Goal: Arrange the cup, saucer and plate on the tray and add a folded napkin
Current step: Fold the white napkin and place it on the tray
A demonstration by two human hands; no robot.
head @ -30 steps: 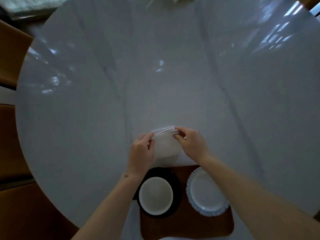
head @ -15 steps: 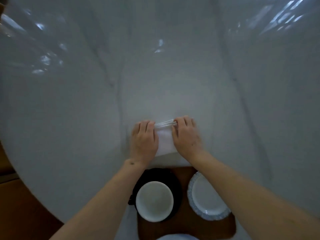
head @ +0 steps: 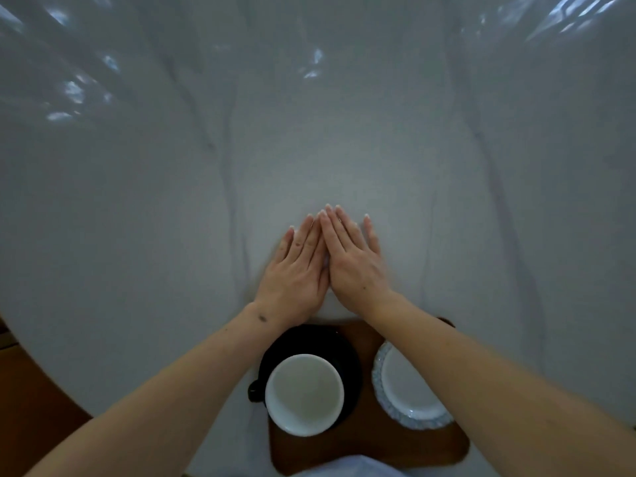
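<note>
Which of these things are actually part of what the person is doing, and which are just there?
Part of the job:
- napkin, pressed flat under left hand and right hand
- cup on dark saucer
- plate
- wooden tray

Just there:
- marble table

left hand (head: 296, 270): pinch on napkin edge released, fingers now straight, palm flat on napkin (head: 332, 304) | right hand (head: 354, 261): same, flat, fingertips meeting left's | napkin: top edge pressed down, almost wholly covered
</note>
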